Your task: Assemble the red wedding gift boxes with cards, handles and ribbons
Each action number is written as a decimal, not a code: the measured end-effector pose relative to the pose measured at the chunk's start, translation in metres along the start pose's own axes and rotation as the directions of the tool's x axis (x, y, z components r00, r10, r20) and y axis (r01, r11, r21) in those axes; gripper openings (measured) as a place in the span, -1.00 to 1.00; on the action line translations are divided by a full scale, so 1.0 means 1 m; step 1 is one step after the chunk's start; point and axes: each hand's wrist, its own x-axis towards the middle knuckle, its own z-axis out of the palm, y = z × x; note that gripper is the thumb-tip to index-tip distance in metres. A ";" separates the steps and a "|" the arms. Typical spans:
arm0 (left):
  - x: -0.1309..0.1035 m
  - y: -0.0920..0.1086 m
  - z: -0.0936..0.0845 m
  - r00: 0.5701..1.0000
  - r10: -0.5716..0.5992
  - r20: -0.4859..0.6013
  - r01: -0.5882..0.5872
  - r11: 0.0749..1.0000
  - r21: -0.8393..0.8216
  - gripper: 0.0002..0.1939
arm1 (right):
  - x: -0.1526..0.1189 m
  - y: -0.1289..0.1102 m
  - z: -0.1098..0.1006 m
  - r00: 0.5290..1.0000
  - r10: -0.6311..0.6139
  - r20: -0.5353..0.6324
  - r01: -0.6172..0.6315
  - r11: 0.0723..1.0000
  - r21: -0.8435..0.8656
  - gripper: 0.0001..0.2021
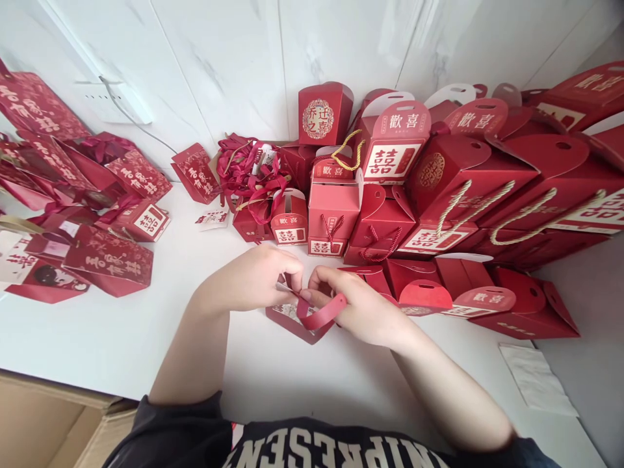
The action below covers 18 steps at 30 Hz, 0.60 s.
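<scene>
A small red gift box (308, 336) rests on the white table in front of me, partly covered by my hands. A red strap (319, 317), ribbon-like, curves over it in a loop. My left hand (260, 278) is closed in a pinch at the box's top, where a pale edge shows between the fingers. From the other side my right hand (363, 305) pinches the strap with thumb and forefinger, and the strap's end lies against its fingers. The fingertips of both hands nearly meet, and they hide the exact point of grip.
Red gift boxes (458, 221) with rope handles are stacked at the right. A heap of red ribbons (251, 166) lies behind my hands. Ribboned boxes (112, 260) stand at the left. A cardboard carton (53, 416) is at the lower left, tissues (536, 377) at the right.
</scene>
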 end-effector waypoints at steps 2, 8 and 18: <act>0.000 0.004 0.001 0.999 -0.040 -0.028 0.041 0.998 0.044 -0.90 | 0.002 0.000 0.001 0.999 -0.024 -0.030 0.024 1.000 -0.005 -0.77; -0.001 0.011 0.005 0.992 -0.074 -0.098 0.084 0.991 0.106 -0.86 | 0.003 -0.003 0.003 0.990 -0.031 -0.139 -0.003 0.972 -0.234 -0.71; -0.006 0.015 0.011 0.965 -0.025 -0.260 0.094 0.962 0.257 -0.88 | 0.007 -0.002 0.007 0.948 -0.072 -0.310 0.060 0.997 -0.049 -0.90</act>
